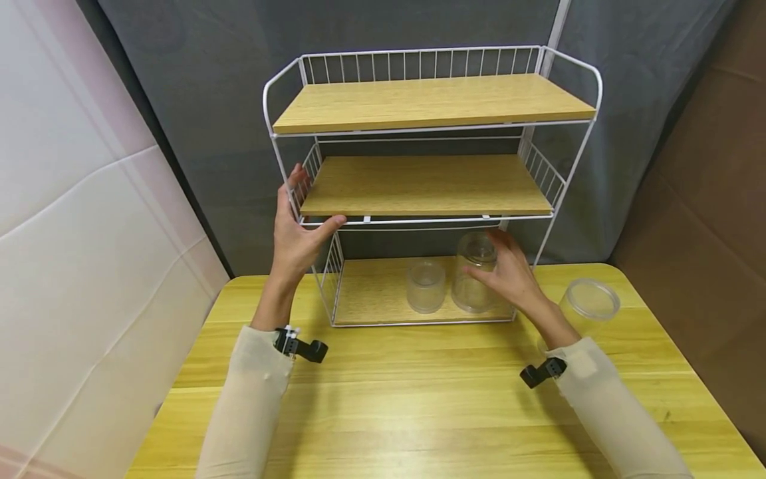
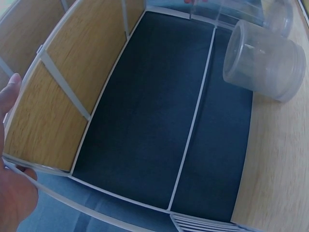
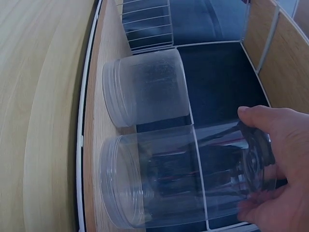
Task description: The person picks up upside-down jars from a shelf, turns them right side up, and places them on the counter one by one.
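Note:
A white wire rack (image 1: 571, 173) with three wooden shelves stands at the back of the yellow table (image 1: 419, 392). My left hand (image 1: 297, 233) grips the front left corner of the middle shelf (image 1: 425, 186), thumb under its edge; the left wrist view shows the palm (image 2: 12, 193) against the wire rim. My right hand (image 1: 509, 269) holds a tall clear plastic jar (image 1: 474, 276) standing upside down on the bottom shelf, fingers curled round its upper part (image 3: 183, 179). A shorter clear jar (image 1: 425, 286) stands upside down just left of it (image 3: 145, 89).
A third clear jar (image 1: 589, 303) stands on the table right of the rack, behind my right forearm. The rack's top shelf (image 1: 431, 100) holds nothing. A dark curtain hangs behind and a white padded wall runs along the left.

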### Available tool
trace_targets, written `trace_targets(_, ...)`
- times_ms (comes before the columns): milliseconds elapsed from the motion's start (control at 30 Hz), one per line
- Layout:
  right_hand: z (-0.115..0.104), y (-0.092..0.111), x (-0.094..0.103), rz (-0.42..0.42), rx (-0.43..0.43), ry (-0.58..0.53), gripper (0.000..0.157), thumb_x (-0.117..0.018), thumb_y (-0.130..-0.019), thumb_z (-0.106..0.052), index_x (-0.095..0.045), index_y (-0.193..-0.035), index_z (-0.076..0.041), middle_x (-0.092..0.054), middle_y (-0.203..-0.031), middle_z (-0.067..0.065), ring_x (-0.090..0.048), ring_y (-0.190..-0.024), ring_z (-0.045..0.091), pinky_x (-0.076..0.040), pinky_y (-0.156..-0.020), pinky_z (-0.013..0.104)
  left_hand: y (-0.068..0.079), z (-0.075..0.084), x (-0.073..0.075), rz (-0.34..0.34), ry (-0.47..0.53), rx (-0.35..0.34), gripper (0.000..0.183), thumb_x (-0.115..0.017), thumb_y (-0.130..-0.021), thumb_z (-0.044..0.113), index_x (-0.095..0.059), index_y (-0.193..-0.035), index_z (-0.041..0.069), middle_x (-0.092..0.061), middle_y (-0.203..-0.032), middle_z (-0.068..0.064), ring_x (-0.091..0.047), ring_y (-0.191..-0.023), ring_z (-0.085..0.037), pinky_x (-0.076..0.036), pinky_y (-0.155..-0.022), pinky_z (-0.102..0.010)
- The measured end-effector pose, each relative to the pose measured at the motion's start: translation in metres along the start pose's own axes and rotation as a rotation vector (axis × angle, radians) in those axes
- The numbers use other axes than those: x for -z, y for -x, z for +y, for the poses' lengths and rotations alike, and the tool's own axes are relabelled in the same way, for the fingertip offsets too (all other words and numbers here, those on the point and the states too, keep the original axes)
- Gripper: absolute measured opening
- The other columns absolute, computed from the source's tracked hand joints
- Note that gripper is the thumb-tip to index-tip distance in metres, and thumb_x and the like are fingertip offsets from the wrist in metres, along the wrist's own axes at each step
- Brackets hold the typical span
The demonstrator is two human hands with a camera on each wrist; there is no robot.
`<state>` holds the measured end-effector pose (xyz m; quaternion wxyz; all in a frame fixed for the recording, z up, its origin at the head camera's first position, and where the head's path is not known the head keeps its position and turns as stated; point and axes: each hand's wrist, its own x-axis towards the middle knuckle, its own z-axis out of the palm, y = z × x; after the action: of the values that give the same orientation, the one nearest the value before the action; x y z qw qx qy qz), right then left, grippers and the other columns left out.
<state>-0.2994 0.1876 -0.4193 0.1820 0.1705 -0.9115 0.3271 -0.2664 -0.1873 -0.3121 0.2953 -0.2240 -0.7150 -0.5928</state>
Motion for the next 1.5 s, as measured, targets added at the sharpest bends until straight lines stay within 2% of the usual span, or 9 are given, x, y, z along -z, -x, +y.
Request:
trace_targets(267,-0.004,0.002,0.001,0.019,-0.014,0.027,0.084,-0.09,-0.083,-0.033,-0.053,-0.147,0.008,-0.051,-0.149,0.034,-0.05,-0.137,0.052,-0.043,-0.114,0.064,0.001,-0.001,-0.001,-0.003,0.001,0.008,0.096,-0.082,-0.085,-0.01,-0.025,-0.162,-0.008,-0.027,-0.171,-0.024,-0.027,-0.159,-0.035,-0.022,-0.131,-0.047)
trace_targets(667,-0.014,0.012,0.007,0.06,0.059,0.062,0.085,-0.092,-0.079,-0.03,-0.055,-0.145,0.01,-0.054,-0.147,0.034,-0.049,-0.137,0.052,-0.04,-0.117,0.064,0.003,-0.001,-0.004,0.01,0.016,-0.033,0.097,-0.084,-0.085,-0.007,-0.024,-0.162,-0.009,-0.025,-0.17,-0.027,-0.026,-0.159,-0.038,-0.022,-0.131,-0.049)
trace_targets(867,-0.023,0.025,0.01,0.067,0.088,0.061,0.085,-0.093,-0.077,-0.029,-0.056,-0.144,0.009,-0.054,-0.146,0.033,-0.05,-0.135,0.053,-0.041,-0.114,0.065,0.006,-0.003,-0.003,0.021,0.053,0.026,0.096,-0.08,-0.086,-0.011,-0.025,-0.165,-0.001,-0.027,-0.171,-0.022,-0.028,-0.158,-0.037,-0.031,-0.127,-0.047)
trace_targets(967,-0.027,0.031,0.011,0.073,0.105,0.054,0.085,-0.094,-0.076,-0.03,-0.057,-0.143,0.008,-0.054,-0.145,0.033,-0.052,-0.132,0.053,-0.043,-0.111,0.067,0.007,-0.005,-0.003,0.029,0.072,0.06,0.095,-0.077,-0.087,-0.013,-0.025,-0.166,0.001,-0.027,-0.172,-0.019,-0.029,-0.157,-0.035,-0.037,-0.121,-0.043)
trace_targets(1067,-0.03,0.037,0.013,0.066,0.109,0.043,0.086,-0.094,-0.077,-0.031,-0.056,-0.144,0.008,-0.053,-0.146,0.032,-0.051,-0.133,0.052,-0.042,-0.111,0.067,0.007,-0.01,-0.002,0.029,0.079,0.068,0.096,-0.076,-0.088,-0.013,-0.023,-0.167,0.002,-0.028,-0.172,-0.018,-0.028,-0.158,-0.035,-0.037,-0.115,-0.038)
trace_targets(1133,-0.033,0.04,0.015,0.058,0.108,0.035,0.088,-0.094,-0.077,-0.032,-0.055,-0.145,0.008,-0.052,-0.148,0.031,-0.05,-0.133,0.052,-0.042,-0.111,0.068,0.007,-0.017,-0.001,0.028,0.084,0.062,0.097,-0.075,-0.089,-0.013,-0.021,-0.168,0.003,-0.027,-0.172,-0.015,-0.027,-0.158,-0.035,-0.036,-0.112,-0.037)
trace_targets(1267,-0.04,0.047,0.02,0.034,0.093,0.016,0.091,-0.094,-0.078,-0.034,-0.053,-0.148,0.007,-0.05,-0.151,0.029,-0.048,-0.137,0.05,-0.041,-0.113,0.067,0.01,-0.027,0.0,0.049,0.079,0.018,0.097,-0.074,-0.089,-0.015,-0.02,-0.168,0.002,-0.026,-0.173,-0.014,-0.025,-0.159,-0.035,-0.028,-0.127,-0.041)
trace_targets(1367,-0.045,0.052,0.025,0.012,0.069,-0.023,0.093,-0.094,-0.078,-0.033,-0.052,-0.15,0.006,-0.049,-0.154,0.027,-0.047,-0.141,0.049,-0.04,-0.114,0.067,0.017,-0.024,0.001,0.091,0.048,-0.01,0.095,-0.075,-0.09,-0.013,-0.022,-0.167,0.003,-0.028,-0.172,-0.012,-0.026,-0.16,-0.029,-0.021,-0.132,-0.042)
trace_targets(1500,-0.05,0.058,0.032,-0.018,0.025,-0.102,0.092,-0.094,-0.079,-0.031,-0.052,-0.153,0.003,-0.048,-0.157,0.023,-0.046,-0.144,0.047,-0.038,-0.117,0.067,0.032,-0.012,0.002,0.147,-0.004,-0.058,0.095,-0.079,-0.09,-0.005,-0.024,-0.167,0.005,-0.032,-0.171,-0.008,-0.028,-0.159,-0.021,-0.02,-0.132,-0.038)
